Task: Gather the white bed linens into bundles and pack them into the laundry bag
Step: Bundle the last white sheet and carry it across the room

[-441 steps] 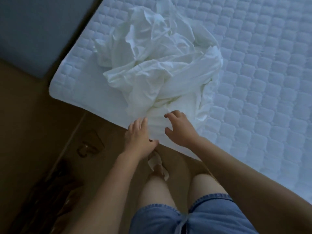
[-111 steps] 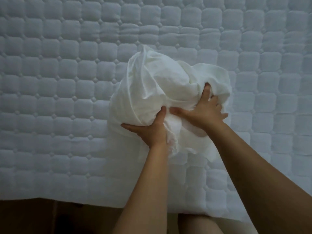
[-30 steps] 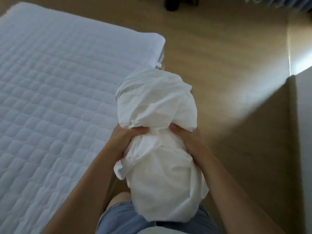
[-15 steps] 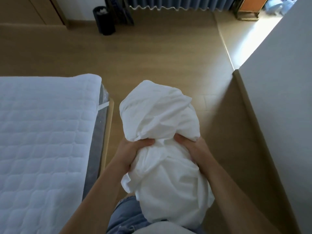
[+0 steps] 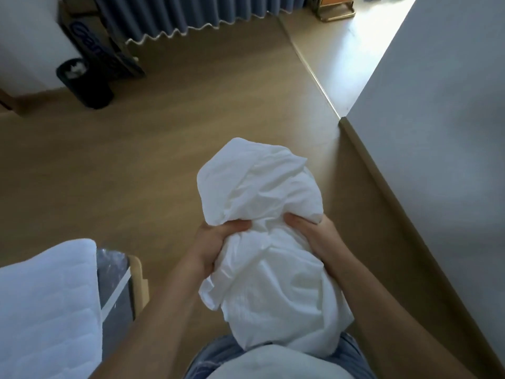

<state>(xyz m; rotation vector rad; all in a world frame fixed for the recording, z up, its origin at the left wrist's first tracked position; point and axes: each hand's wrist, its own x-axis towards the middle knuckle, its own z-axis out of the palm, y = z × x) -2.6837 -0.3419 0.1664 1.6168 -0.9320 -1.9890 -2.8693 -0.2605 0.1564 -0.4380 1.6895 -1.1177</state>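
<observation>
A bundle of white bed linen (image 5: 267,242) hangs in front of my body, above the wooden floor. My left hand (image 5: 211,246) grips its left side at the waist of the bundle, fingers dug into the cloth. My right hand (image 5: 314,235) grips the right side at the same height. The upper lump of the bundle bulges above both hands and the lower part hangs down against my denim shorts. No laundry bag is in view.
The corner of the quilted mattress (image 5: 46,302) on its bed frame lies at the lower left. A grey wall (image 5: 437,138) runs along the right. A black bin (image 5: 82,83), a cardboard box and a blue curtain (image 5: 175,15) stand at the far side of the wooden floor (image 5: 164,138).
I have turned further away from the bed with the bundle held the same way in both hands. The mattress has slid to the lower left and the room's far side has come closer.
</observation>
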